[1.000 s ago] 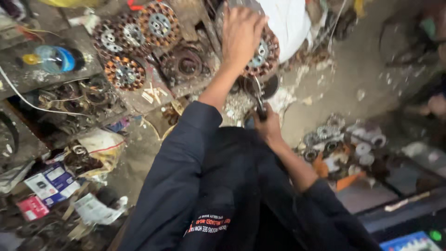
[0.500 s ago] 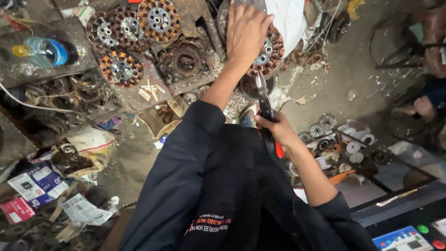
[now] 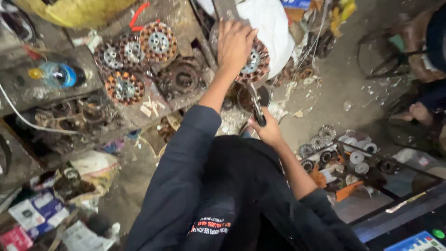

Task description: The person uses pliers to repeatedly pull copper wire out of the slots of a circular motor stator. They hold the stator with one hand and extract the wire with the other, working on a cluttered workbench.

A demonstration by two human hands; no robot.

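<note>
Fingers of your left hand (image 3: 234,44) spread flat over the wound motor core (image 3: 253,62), pinning it against the bench (image 3: 158,100) so it cannot turn. Your right hand (image 3: 267,130) closes around a dark-handled tool (image 3: 256,104), its tip meeting the core's lower edge just below your left fingertips.

Five copper-wound motor stators show in all: one stator (image 3: 253,62) lies under the left hand (image 3: 234,44), and four more (image 3: 134,60) are clustered well to that hand's left. One plastic bottle (image 3: 58,75) lies farther left. The right hand (image 3: 267,130) grips one pair of pliers (image 3: 256,104).
</note>
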